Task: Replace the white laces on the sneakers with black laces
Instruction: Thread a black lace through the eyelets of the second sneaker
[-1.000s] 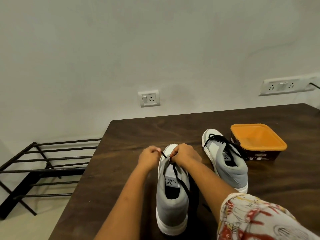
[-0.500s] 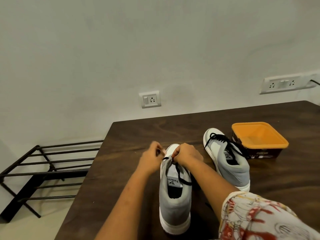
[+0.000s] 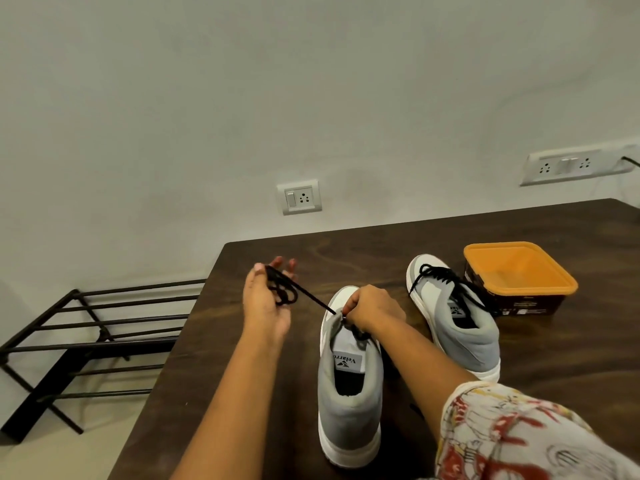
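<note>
A grey and white sneaker (image 3: 349, 403) stands heel toward me on the dark wooden table (image 3: 346, 258). A black lace (image 3: 308, 295) runs taut from its upper eyelets out to the left. My left hand (image 3: 266, 306) is raised to the left of the shoe with the lace looped in a bunch around its fingers. Over the shoe's tongue, my right hand (image 3: 372, 311) pinches the lace at the eyelets. A second grey sneaker (image 3: 460, 327) sits to the right, threaded with a black lace (image 3: 440, 277).
An orange-rimmed dark tub (image 3: 519, 278) stands at the right, just beyond the second sneaker. A black metal rack (image 3: 86, 337) sits on the floor left of the table. Wall sockets (image 3: 299, 197) are mounted behind the table.
My left hand has pulled away from the shoe, up and to the left, drawing the black lace out taut. My right hand stays at the eyelets.
</note>
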Demonstrator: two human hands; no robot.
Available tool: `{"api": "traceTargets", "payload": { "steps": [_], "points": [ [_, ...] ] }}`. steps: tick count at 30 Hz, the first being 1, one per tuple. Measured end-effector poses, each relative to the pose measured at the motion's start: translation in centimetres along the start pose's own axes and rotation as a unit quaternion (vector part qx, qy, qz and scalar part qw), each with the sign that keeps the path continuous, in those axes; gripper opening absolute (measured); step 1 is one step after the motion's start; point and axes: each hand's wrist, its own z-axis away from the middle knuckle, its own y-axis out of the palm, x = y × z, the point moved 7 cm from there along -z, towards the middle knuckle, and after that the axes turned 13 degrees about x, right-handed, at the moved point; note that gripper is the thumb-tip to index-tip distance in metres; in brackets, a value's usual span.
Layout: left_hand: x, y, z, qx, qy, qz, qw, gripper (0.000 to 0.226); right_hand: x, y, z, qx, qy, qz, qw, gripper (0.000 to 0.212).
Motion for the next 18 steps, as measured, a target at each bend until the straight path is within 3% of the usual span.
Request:
{"api": "traceTargets", "payload": {
  "steps": [3, 6, 8, 13, 16, 18],
  "points": [
    [-0.8, -1.3, 0.0, -0.042, 0.016, 0.035, 0.998, 0.021, 0.1, 0.2, -0.1, 0.014, 0.009, -0.001, 1.0, 0.025],
    [-0.9, -2.6, -0.1, -0.084, 0.0, -0.074, 0.994, 0.028, 0.2, 0.2, -0.3, 0.031, 0.011, -0.002, 0.999, 0.032],
    [-1.2, -2.7, 0.0, -0.092, 0.001, -0.143, 0.985, 0.03, 0.3, 0.2, -0.2, 0.043, 0.008, 0.003, 0.999, 0.022],
    [-3.9, -3.3, 0.3, -0.151, 0.072, -0.145, 0.975, 0.029, 0.3, 0.2, -0.2, 0.051, 0.007, 0.017, 0.999, 0.015],
    [-5.9, -5.6, 0.7, -0.211, 0.129, -0.12, 0.962, 0.029, 0.2, 0.4, -0.6, 0.057, 0.011, 0.021, 0.998, 0.033],
    [-6.5, -7.0, 1.0, -0.235, 0.148, -0.181, 0.944, 0.027, 0.1, 0.4, -0.7, 0.054, 0.012, 0.018, 0.998, 0.034]
  ]
}}
